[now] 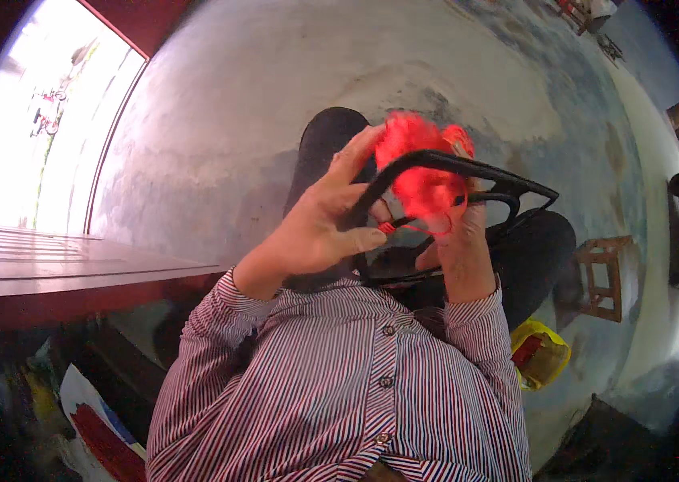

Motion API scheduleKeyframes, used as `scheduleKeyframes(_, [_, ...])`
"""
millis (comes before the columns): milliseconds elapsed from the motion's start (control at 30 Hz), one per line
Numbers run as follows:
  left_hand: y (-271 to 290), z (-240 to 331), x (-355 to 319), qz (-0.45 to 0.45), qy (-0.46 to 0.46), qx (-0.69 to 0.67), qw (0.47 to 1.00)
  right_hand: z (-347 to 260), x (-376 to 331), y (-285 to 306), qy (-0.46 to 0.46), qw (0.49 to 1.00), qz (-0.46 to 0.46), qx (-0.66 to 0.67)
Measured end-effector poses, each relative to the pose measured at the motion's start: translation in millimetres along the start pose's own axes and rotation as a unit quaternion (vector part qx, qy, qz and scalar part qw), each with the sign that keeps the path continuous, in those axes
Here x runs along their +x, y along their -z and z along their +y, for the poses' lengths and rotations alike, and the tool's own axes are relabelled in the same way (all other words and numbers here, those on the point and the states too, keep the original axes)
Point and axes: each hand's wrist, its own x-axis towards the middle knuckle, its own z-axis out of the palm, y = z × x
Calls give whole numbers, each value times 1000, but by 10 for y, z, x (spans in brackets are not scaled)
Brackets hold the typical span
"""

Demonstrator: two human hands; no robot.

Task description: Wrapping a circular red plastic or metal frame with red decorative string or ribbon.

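Left grip (325,217) closes round a black frame (480,168), thumb beside a red winding (388,228). Right grip (465,237) sits behind red yarn (424,193); cannot tell whether closed. Yarn bunches behind the frame's bar, above the legs (528,257).

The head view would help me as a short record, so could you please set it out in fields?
Left hand: at the left side of the black frame, its grip partly hidden
Right hand: by the red bundle, fingers partly hidden
Red bundle: fluffy, blurred, crossed by a frame bar
Clothing: striped shirt
Right side: wooden stool, yellow bag
Upper left: bright doorway
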Motion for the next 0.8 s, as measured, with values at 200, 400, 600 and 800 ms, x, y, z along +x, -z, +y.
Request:
scheduleKeyframes(200, [188,-157,-93,77,39,33,996,-14,-317,360,140,981,-11,-133])
scheduleKeyframes(400, [176,-121,-91,30,132,-135,982,-57,-381,-146,151,900,-332,-237])
scheduleKeyframes(600, [161,-268,-62,69,88,-141,984,-12,-546,-240,127,913,-256,-290])
scheduleKeyframes(800, [326,-381,-178,135,120,-186,966,-231,-556,-181,294,942,-122,-109])
